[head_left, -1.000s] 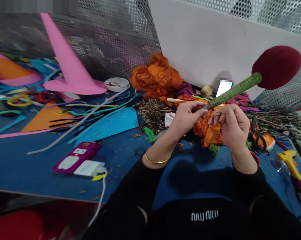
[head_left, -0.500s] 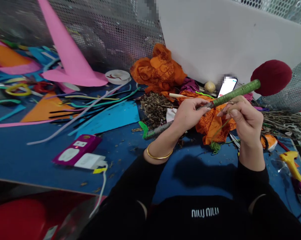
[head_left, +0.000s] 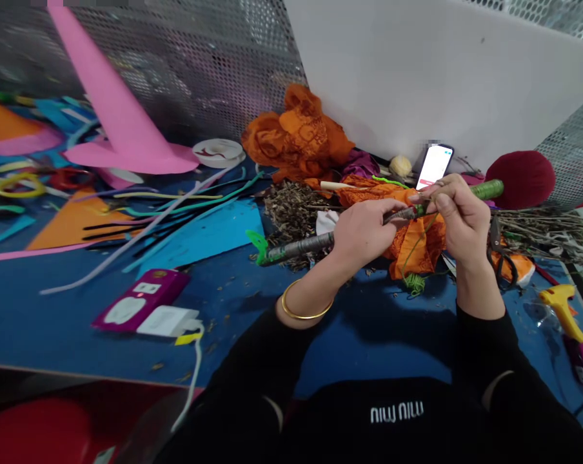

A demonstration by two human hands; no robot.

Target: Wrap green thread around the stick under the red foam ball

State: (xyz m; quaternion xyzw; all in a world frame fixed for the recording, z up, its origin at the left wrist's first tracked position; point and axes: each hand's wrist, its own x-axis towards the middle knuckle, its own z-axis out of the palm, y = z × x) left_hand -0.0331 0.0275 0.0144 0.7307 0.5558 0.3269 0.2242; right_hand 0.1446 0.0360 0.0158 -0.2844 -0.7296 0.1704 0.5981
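My left hand (head_left: 366, 231) is closed around a long stick (head_left: 298, 247), wrapped in grey on its left part and in green cord toward its right end. A dark red fabric ball (head_left: 521, 179) tops the right end, and a bright green pipe cleaner (head_left: 258, 246) sticks out at the left end. My right hand (head_left: 468, 216) pinches green yarn (head_left: 421, 243) close against the stick, in front of its green-wrapped part. The yarn runs down to a small tangle (head_left: 414, 283) on the table.
Orange cloth (head_left: 311, 125) and dried plant bits (head_left: 294, 209) lie behind the stick. Scissors (head_left: 502, 261) and a yellow glue gun (head_left: 560, 309) are at the right. A lit phone (head_left: 434, 167) leans at the back. Leftward are a pink cone hat (head_left: 127, 122), pipe cleaners and a purple power strip (head_left: 141, 299).
My right hand has moved left and up, now overlapping the stick. The stick's red-ball end has dropped, so it lies more level. The view has shifted slightly right.
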